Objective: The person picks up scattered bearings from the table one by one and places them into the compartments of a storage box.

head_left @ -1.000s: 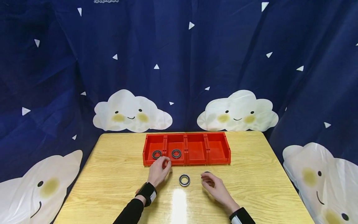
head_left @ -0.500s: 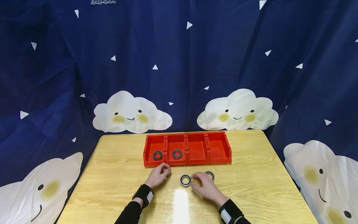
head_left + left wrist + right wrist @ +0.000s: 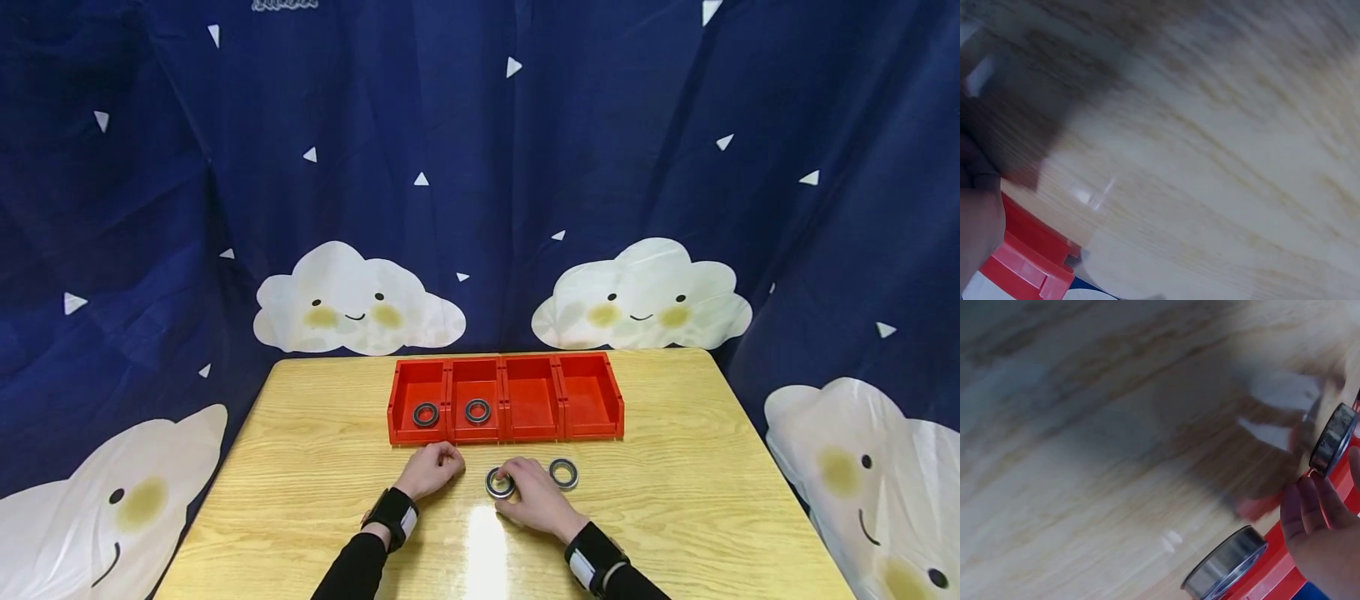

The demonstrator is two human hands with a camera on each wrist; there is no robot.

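Apparently, the work is standing about halfway

Two rings are already lying in the red bins (image 3: 592, 431): the first ring (image 3: 416, 414) in the leftmost bin, the second ring (image 3: 467, 411) in the next. Two are waiting on the table (image 3: 675, 433), seemingly what is left: the third ring (image 3: 489, 483) at the fingertips of the right hand (image 3: 538, 498), the fourth ring (image 3: 574, 475) just beside that hand.

The right hand's thumb and fingers are standing apart, one finger overlapping the third ring; no firm hold is showing, and whether they are pressing it is hard to tell. The left hand (image 3: 429, 468) is curling loosely by the bin fronts, nothing showing in it, though its palm is facing away. Its wrist view is blurring and catching only a sliver of hand; the right wrist view is cutting off most of the thumb.
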